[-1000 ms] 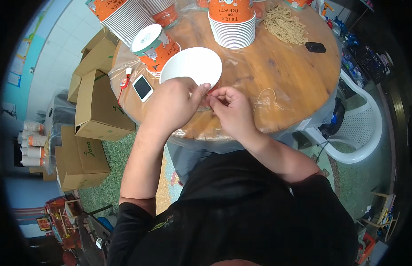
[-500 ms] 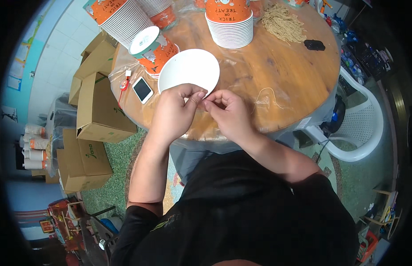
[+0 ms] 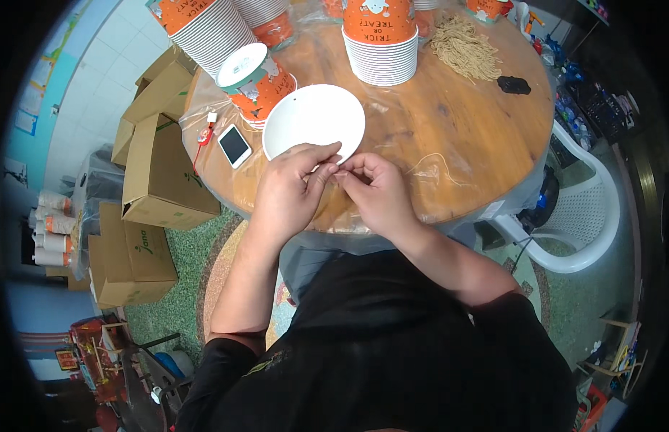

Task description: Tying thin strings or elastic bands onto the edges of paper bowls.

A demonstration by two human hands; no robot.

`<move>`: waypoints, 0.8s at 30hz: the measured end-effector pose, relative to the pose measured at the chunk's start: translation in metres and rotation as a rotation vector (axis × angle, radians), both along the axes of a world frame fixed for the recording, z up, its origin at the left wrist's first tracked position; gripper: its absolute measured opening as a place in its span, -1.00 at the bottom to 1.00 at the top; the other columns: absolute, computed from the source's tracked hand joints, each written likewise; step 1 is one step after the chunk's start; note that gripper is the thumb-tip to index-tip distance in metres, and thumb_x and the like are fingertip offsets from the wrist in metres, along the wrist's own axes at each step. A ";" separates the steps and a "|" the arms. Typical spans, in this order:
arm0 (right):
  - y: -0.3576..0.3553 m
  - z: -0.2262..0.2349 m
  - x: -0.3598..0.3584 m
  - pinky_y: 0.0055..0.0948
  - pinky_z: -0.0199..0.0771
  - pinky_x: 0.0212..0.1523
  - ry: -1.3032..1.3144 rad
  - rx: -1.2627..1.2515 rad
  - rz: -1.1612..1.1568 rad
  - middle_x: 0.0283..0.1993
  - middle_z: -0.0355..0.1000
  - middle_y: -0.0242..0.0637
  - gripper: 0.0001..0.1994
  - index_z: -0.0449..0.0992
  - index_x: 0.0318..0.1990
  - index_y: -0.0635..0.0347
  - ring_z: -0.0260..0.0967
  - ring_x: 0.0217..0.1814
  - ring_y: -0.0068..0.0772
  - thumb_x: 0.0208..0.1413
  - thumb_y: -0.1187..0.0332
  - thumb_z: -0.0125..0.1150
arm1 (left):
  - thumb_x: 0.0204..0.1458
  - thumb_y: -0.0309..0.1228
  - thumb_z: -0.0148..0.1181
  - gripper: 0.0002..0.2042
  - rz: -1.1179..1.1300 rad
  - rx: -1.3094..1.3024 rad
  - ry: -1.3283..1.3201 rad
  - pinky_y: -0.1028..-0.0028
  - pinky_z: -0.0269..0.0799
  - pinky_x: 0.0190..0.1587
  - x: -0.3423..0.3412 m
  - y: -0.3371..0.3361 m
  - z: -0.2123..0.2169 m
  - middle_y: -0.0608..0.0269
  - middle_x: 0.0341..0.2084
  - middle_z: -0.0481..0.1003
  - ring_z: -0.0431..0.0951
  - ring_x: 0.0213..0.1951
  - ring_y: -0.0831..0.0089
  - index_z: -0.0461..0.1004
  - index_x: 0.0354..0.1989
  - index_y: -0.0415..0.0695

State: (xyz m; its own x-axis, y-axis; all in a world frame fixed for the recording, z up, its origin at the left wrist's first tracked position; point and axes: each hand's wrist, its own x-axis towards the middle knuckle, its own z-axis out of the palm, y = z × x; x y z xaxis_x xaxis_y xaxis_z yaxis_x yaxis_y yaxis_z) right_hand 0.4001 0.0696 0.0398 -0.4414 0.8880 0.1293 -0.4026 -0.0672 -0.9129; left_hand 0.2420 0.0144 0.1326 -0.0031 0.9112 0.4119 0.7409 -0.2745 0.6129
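Observation:
A white paper bucket stands tilted at the table's near side, its pale inside facing up and a small dark spot on its far wall. My left hand is closed at its near rim, thumb and forefinger pinching the edge. Beside it, my right hand is also closed in a pinch, its fingertips almost meeting the left ones. Whatever those right fingertips hold is too small to make out. A thin tan cord curves over the table just right of that hand.
Orange paper buckets are stacked at the back, with another upside-down bucket at left. A phone and a red cable lie left. Tan cords lie bundled far right near a black object. Cardboard boxes and a white chair flank the table.
The view has shifted slightly, and the table's things sit a little lower. The left forefinger now reaches farther over the bucket's rim. Both hands stay together at that rim.

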 end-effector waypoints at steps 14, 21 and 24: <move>0.010 0.005 0.012 -0.52 0.60 0.05 -0.081 -0.118 0.115 -0.04 0.72 -0.26 -0.91 0.63 0.01 0.37 0.61 -0.05 -0.59 0.45 0.58 0.27 | 0.23 -0.61 0.39 -0.68 -0.210 -0.014 0.066 0.27 0.71 0.03 -0.018 -0.007 0.015 0.02 -0.12 0.80 0.84 -0.08 0.12 0.78 0.14 -0.15; 0.015 0.017 0.018 -0.55 0.56 -0.08 -0.050 -0.130 0.147 -0.09 0.70 -0.33 -0.90 0.63 -0.01 0.35 0.58 -0.10 -0.62 0.47 0.50 0.34 | 0.20 -0.57 0.46 -0.85 -0.098 0.081 0.203 0.23 0.69 -0.12 -0.016 0.001 -0.006 0.09 -0.24 0.78 0.80 -0.22 0.13 0.79 -0.08 -0.17; 0.025 0.023 0.036 -0.54 0.56 -0.11 -0.235 -0.018 0.264 -0.10 0.69 -0.38 -0.90 0.63 0.00 0.35 0.55 -0.14 -0.65 0.47 0.49 0.34 | 0.23 -0.56 0.45 -0.91 -0.067 0.055 0.127 0.24 0.69 -0.15 -0.011 0.004 -0.006 0.10 -0.27 0.77 0.80 -0.24 0.17 0.79 -0.13 -0.19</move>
State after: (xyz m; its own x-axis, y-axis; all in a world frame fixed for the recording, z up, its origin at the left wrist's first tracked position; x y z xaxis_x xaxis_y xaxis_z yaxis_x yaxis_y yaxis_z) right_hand 0.4363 0.0943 0.0633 -0.6716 0.7407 -0.0176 -0.1482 -0.1576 -0.9763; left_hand 0.2307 0.0180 0.1269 0.1120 0.8835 0.4548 0.7907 -0.3564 0.4977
